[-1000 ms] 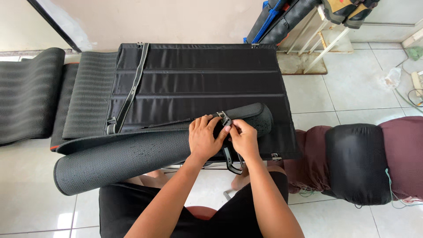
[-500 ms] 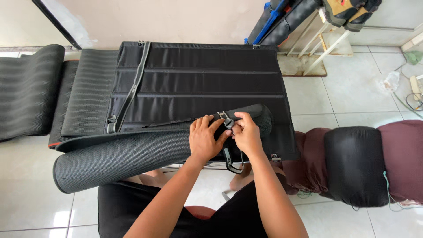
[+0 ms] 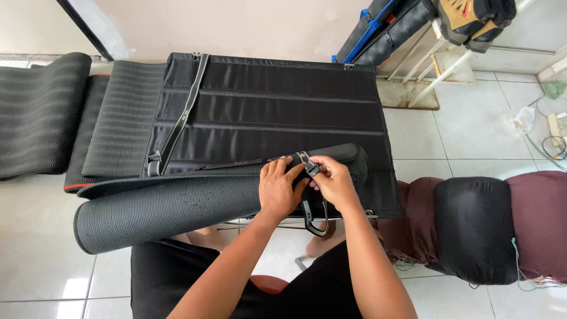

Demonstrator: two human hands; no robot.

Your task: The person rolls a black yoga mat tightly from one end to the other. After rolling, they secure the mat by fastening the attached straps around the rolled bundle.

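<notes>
A rolled dark grey mat [image 3: 177, 207] lies across my lap, on the near edge of a flat black fabric bag [image 3: 277, 118]. A black strap with a metal buckle [image 3: 307, 165] wraps the roll near its right end. My left hand [image 3: 280, 189] presses on the roll and pinches the strap beside the buckle. My right hand [image 3: 333, 180] grips the strap's other side at the buckle. A loose loop of strap [image 3: 316, 221] hangs below my hands.
Two more ribbed dark mats [image 3: 53, 112] lie unrolled at the left. A maroon and black bundle [image 3: 490, 227] sits on the floor at the right. Bagged rolls [image 3: 384, 29] lean against a white rack [image 3: 437, 65] at the back right. The floor is white tile.
The hands have stayed at the buckle, with small shifts of the fingers on the strap. The roll has not moved.
</notes>
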